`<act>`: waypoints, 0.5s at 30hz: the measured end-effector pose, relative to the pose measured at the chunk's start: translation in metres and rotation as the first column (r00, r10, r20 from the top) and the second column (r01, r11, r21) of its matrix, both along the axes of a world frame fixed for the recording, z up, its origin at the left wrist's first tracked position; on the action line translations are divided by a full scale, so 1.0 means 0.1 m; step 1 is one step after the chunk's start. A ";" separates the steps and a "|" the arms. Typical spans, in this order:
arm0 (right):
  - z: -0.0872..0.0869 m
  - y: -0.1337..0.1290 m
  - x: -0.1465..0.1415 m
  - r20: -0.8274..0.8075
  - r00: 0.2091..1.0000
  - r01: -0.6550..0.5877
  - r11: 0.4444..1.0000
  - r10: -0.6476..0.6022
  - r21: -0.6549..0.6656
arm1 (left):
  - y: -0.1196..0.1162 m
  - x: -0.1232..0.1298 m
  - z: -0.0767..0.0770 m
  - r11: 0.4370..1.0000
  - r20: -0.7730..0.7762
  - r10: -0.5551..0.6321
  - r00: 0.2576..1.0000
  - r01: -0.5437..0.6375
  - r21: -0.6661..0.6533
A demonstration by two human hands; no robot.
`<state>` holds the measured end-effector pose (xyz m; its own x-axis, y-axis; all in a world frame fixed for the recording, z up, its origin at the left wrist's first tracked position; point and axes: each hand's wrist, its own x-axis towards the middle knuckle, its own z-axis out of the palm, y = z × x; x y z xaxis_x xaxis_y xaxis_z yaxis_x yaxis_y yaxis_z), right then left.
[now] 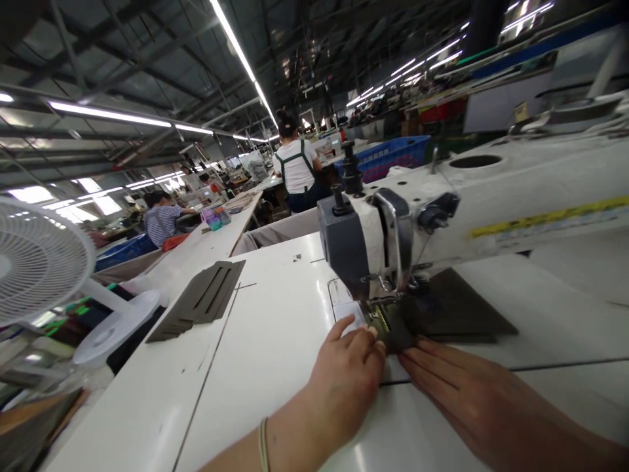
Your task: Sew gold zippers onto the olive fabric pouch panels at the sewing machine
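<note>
A dark olive fabric piece [462,308] lies on the white table under the head of a sewing machine [363,229]. My left hand [348,367] is at the fabric's near left edge beside the needle plate, its fingers curled and pressed down; what they pinch is too small to make out. My right hand [462,387] lies flat with fingers stretched out, the fingertips touching the fabric's near edge. Further left, a fanned stack of the same dark fabric pieces [201,298] rests on the table.
A white fan [118,321] stands at the left. Cups [213,218] are on the long table beyond. A blue basket [388,157] sits behind the machine. Two people [296,164] [162,219] work further off. The machine arm [531,190] extends right.
</note>
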<state>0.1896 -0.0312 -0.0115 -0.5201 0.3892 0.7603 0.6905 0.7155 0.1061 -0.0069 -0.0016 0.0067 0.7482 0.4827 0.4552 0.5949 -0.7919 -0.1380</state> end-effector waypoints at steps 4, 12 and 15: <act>0.18 0.10 0.03 0.062 0.998 0.020 0.997 -0.024 0.075 | 0.03 0.00 0.02 0.999 -0.018 0.002 1.000 -0.003 -0.047; -0.07 0.40 0.03 0.098 0.995 0.031 0.999 -0.029 -0.011 | 0.08 0.00 0.03 0.995 -0.019 0.018 1.000 -0.020 -0.098; -0.05 0.42 0.03 0.083 0.997 0.015 0.999 -0.012 -0.029 | 0.11 0.01 0.03 0.994 -0.035 0.026 0.999 -0.030 -0.105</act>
